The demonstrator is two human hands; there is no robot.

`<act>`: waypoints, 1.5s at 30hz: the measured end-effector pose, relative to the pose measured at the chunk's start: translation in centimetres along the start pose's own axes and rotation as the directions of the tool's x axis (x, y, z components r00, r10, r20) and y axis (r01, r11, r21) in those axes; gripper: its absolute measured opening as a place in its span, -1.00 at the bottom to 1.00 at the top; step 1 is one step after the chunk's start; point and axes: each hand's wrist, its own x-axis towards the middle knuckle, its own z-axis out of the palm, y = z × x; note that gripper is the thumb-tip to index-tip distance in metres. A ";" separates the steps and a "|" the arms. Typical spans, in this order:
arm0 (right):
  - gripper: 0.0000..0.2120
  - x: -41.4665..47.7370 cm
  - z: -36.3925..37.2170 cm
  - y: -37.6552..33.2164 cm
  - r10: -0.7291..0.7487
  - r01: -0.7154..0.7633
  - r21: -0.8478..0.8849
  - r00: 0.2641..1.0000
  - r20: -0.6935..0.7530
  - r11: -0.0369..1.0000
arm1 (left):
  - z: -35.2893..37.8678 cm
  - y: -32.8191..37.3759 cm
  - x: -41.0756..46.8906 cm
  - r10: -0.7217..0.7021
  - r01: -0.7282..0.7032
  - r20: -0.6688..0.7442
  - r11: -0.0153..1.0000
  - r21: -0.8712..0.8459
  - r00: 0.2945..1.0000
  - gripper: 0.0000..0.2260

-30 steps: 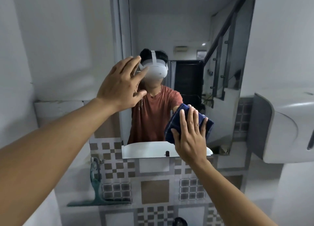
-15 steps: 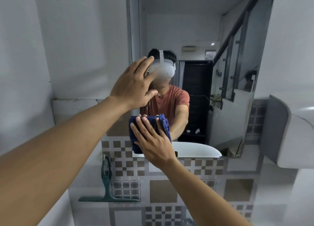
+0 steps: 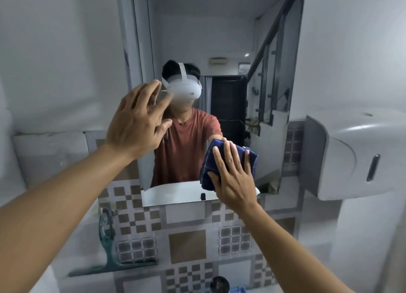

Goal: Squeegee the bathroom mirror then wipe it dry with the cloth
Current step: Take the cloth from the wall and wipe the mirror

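Observation:
The bathroom mirror (image 3: 222, 28) hangs on the wall ahead and reflects a person in a rust shirt. My right hand (image 3: 234, 177) lies flat on a folded dark blue cloth (image 3: 208, 160) and presses it against the mirror's lower right part. My left hand (image 3: 137, 122) is raised at the mirror's left edge, fingers spread, holding nothing; whether it touches the glass I cannot tell. A teal squeegee (image 3: 109, 251) stands against the tiled wall below the mirror, at lower left, apart from both hands.
A white wall dispenser (image 3: 356, 154) juts out at the right, close to the mirror's edge. Patterned brown and grey tiles (image 3: 186, 248) cover the wall under the mirror. A dark round object (image 3: 219, 284) sits at the bottom edge.
My right hand has slid the cloth from the mirror's lower left across to its lower right. My left hand stays at the left edge.

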 end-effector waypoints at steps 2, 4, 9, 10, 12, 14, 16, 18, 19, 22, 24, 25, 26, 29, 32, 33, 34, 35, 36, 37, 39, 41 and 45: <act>-0.38 -0.6 -0.2 1.6 0.080 -0.080 0.024 0.997 -0.008 0.997 | 0.4 0.0 -1.0 0.012 -0.012 0.025 1.000 -0.019 1.000 -0.40; -0.37 -1.3 -0.3 2.8 0.163 -0.161 0.059 0.987 -0.018 0.985 | 0.9 -0.1 -1.6 0.023 -0.022 0.059 1.000 -0.017 0.998 -0.38; -0.34 -3.8 0.1 5.2 0.387 -0.383 0.140 0.922 0.001 0.913 | 1.2 -0.3 -1.6 0.041 -0.042 0.064 0.999 0.001 0.997 -0.35; -0.34 -4.4 0.2 5.5 0.405 -0.402 0.143 0.914 0.003 0.904 | 1.2 -0.4 -1.6 0.047 -0.047 0.062 0.999 0.006 0.997 -0.33; -0.33 -5.5 0.7 5.8 0.420 -0.415 0.142 0.908 -0.003 0.899 | 1.0 -0.5 -1.4 0.054 -0.055 0.048 0.998 0.005 0.997 -0.29; -0.33 -6.6 1.2 5.8 0.413 -0.409 0.130 0.911 -0.003 0.903 | 0.9 -0.7 -1.1 0.053 -0.053 0.043 0.999 -0.010 0.998 -0.26; -0.32 -7.4 1.8 5.7 0.392 -0.390 0.106 0.920 0.009 0.915 | 1.0 -1.0 -1.0 0.073 -0.074 0.054 0.997 0.005 0.996 -0.29; -0.32 -7.8 2.2 5.5 0.321 -0.321 0.064 0.947 0.011 0.945 | 1.1 -1.2 -0.9 0.089 -0.090 0.045 0.996 0.019 0.995 -0.37; -0.32 -8.0 2.5 5.4 0.259 -0.259 0.040 0.966 0.006 0.965 | 1.1 -1.4 -0.8 0.089 -0.090 0.032 0.996 0.014 0.995 -0.40; -0.34 -8.2 3.1 4.8 0.027 -0.027 -0.020 1.000 0.002 0.999 | 0.8 -1.7 -0.5 0.065 -0.065 0.001 0.998 0.009 0.998 -0.42; -0.37 -8.0 3.4 4.1 -0.085 0.085 -0.049 0.996 -0.002 0.995 | 0.7 -2.2 -0.3 0.060 -0.060 0.007 0.998 0.025 0.998 -0.39; -0.39 -7.8 3.6 3.6 -0.118 0.117 -0.059 0.993 -0.010 0.991 | 0.7 -2.4 -0.2 0.065 -0.066 0.018 0.997 0.029 0.998 -0.39; -0.39 -7.5 3.7 3.1 -0.146 0.144 -0.066 0.989 -0.018 0.987 | 0.7 -2.5 -0.2 0.073 -0.074 0.027 0.997 0.032 0.997 -0.40; -0.38 -6.1 3.7 1.0 -0.240 0.237 -0.075 0.970 -0.029 0.969 | 0.8 -2.7 -0.1 0.093 -0.094 0.031 0.995 0.043 0.995 -0.41; -0.35 -4.6 3.7 -1.6 -0.325 0.323 -0.066 0.945 -0.023 0.944 | 0.9 -2.7 -0.2 0.093 -0.094 0.032 0.995 0.043 0.995 -0.41; -0.35 -4.3 3.8 -2.5 -0.354 0.352 -0.066 0.935 -0.018 0.934 | 1.0 -2.7 -0.2 0.089 -0.090 0.032 0.995 0.039 0.995 -0.41; -0.37 -3.9 3.9 -3.4 -0.384 0.382 -0.072 0.923 -0.014 0.921 | 1.1 -2.7 -0.2 0.085 -0.086 0.034 0.996 0.033 0.996 -0.41; -0.40 -3.6 4.0 -4.2 -0.416 0.414 -0.081 0.909 -0.014 0.907 | 1.1 -2.7 -0.2 0.083 -0.084 0.034 0.996 0.029 0.996 -0.41; -0.44 -3.3 4.2 -5.0 -0.445 0.442 -0.091 0.895 -0.016 0.892 | 1.1 -2.7 -0.2 0.084 -0.085 0.032 0.996 0.027 0.996 -0.41; -0.47 -3.1 4.4 -5.6 -0.470 0.466 -0.101 0.882 -0.021 0.879 | 1.1 -2.8 -0.2 0.087 -0.088 0.030 0.996 0.027 0.996 -0.41; -0.48 -2.8 4.8 -6.6 -0.515 0.510 -0.117 0.857 -0.020 0.852 | 1.1 -2.8 -0.2 0.094 -0.095 0.033 0.995 0.032 0.995 -0.41; -0.43 -2.6 5.0 -7.6 -0.546 0.543 -0.114 0.838 0.005 0.832 | 1.0 -2.9 -0.2 0.096 -0.097 0.042 0.995 0.033 0.994 -0.41; -0.38 -2.0 5.0 -9.5 -0.558 0.558 -0.089 0.829 0.026 0.825 | 1.1 -2.7 -0.2 0.069 -0.069 0.048 0.998 0.010 0.996 -0.42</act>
